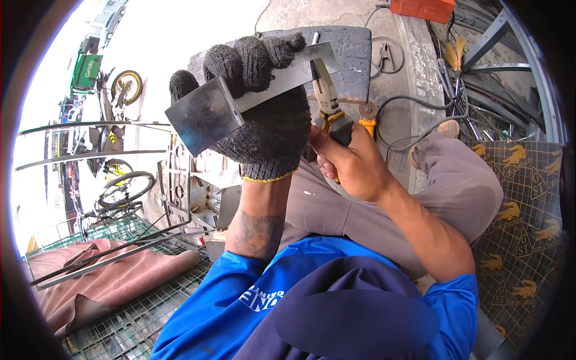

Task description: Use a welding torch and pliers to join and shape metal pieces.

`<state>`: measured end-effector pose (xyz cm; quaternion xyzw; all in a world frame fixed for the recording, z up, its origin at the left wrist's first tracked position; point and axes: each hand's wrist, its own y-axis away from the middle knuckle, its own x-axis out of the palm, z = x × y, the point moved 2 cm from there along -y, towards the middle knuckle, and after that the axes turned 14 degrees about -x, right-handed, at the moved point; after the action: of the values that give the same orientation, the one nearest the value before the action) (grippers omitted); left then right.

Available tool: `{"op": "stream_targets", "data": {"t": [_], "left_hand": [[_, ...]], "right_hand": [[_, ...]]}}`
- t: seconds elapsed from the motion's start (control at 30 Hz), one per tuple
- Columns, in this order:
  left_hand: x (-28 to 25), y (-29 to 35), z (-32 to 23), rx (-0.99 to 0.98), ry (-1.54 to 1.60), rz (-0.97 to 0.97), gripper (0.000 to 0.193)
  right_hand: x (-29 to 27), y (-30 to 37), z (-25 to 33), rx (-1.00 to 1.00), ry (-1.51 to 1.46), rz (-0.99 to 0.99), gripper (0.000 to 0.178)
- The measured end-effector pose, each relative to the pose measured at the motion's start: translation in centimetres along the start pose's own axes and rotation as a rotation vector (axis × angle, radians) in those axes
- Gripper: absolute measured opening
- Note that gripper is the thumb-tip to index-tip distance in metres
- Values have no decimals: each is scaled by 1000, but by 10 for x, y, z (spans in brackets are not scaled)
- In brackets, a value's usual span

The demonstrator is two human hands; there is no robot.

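Observation:
My left hand [264,135], in a black knit glove with a yellow-edged cuff, is closed around a bent piece of grey sheet metal [205,117]. One end of the piece is folded into a broad flap, and a long narrow strip runs up to the right past the gloved fingers. Bare, my right hand [363,165] grips a pair of pliers [324,91] with black and yellow handles. The pliers' jaws are at the strip's lower edge near its right end; whether they clamp it I cannot tell.
Behind the metal lies a worn dark grey slab [354,57]. A yellow angle grinder [367,117] is beside my right hand, with black cables [414,99] around it. An orange crate [423,8] and scrap metal lie far right; a rolled pinkish-brown sheet [132,270] rests on green wire mesh [135,318] at left.

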<state>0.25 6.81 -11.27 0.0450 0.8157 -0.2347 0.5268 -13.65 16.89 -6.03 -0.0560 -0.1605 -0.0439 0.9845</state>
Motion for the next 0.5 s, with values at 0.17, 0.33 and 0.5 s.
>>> {"op": "stream_targets", "data": {"t": [0.17, 0.33, 0.5], "left_hand": [[-11, -6, -15, 94, -384, -100, 38], [-23, 6, -21, 136, -512, -124, 38], [-22, 0, -26, 167, -635, -151, 39]], "right_hand": [[4, 4, -14, 24, 24, -22, 28], [5, 4, -17, 39, -89, 21, 31], [7, 7, -23, 76, -100, 12, 36]]}}
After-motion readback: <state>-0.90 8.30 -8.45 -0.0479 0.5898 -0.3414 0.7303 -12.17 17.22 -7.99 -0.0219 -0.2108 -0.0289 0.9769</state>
